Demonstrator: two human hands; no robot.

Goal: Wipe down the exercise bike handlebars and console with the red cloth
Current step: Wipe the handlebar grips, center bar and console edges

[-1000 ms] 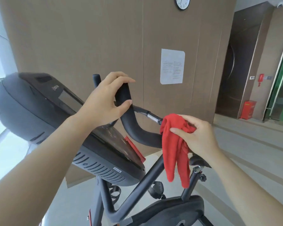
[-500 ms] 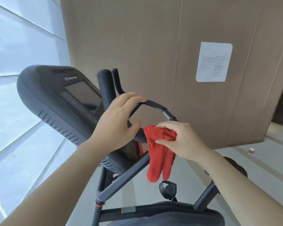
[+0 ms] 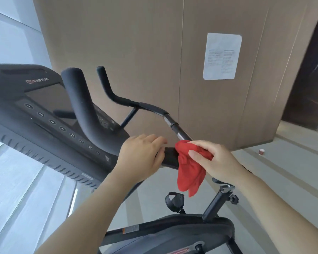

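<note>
The black padded handlebar (image 3: 81, 103) curves up from the bike beside the dark console (image 3: 37, 107), which carries a screen and a row of round number buttons. My left hand (image 3: 141, 158) wraps the lower padded section of the handlebar. Right beside it, my right hand (image 3: 215, 160) presses the bunched red cloth (image 3: 189, 171) against the same bar, where the padding meets the chrome tube (image 3: 174, 127). The cloth's loose end hangs down below the bar. A second handlebar horn (image 3: 106, 83) rises further back.
The bike's frame (image 3: 172, 233), a pedal (image 3: 174, 200) and the seat post clamp (image 3: 226, 191) lie below my hands. A brown panelled wall with a paper notice (image 3: 222, 55) stands behind. A small cup (image 3: 261, 151) sits on the floor at right. Windows are at left.
My left hand slid down the handlebar from its upper curve to the lower section next to the cloth. The right hand stayed on the bar with the cloth. My view swung left.
</note>
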